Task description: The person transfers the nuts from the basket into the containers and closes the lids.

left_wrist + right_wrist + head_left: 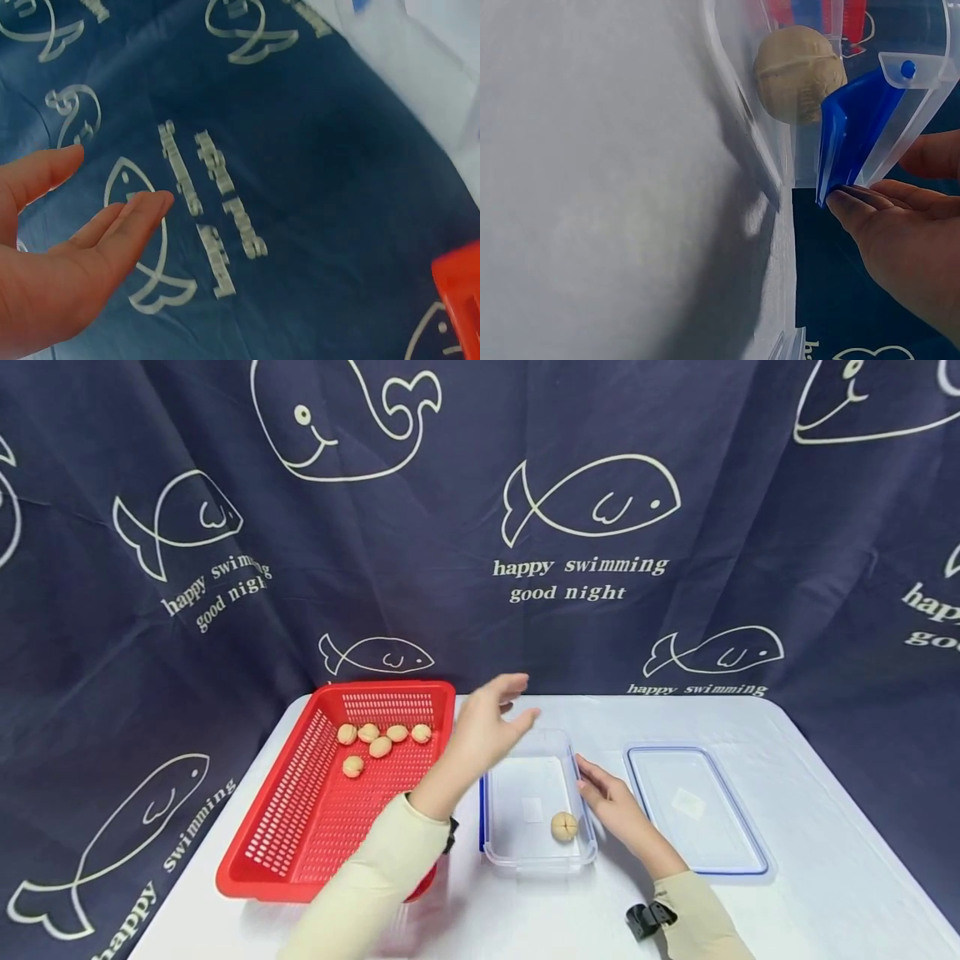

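My left hand (489, 727) hovers between the red basket (258, 827) and the clear plastic box (528, 862). Nothing is in it, and its fingers and thumb are spread apart, as the left wrist view also shows. A single walnut (564, 827) lies in the box near its front right corner. Against the box's right wall rests my right hand (617, 806). In the right wrist view its fairly straight fingertips touch the lower end of a blue latch (859, 131) that hangs along that wall. Several walnuts (380, 747) lie toward the back of the basket.
To the right of the box a clear lid (723, 827) with a blue seal lies flat on the white table (817, 860). A dark blue cloth (570, 643) with fish drawings hangs behind the table. Each wrist wears a black device (651, 920).
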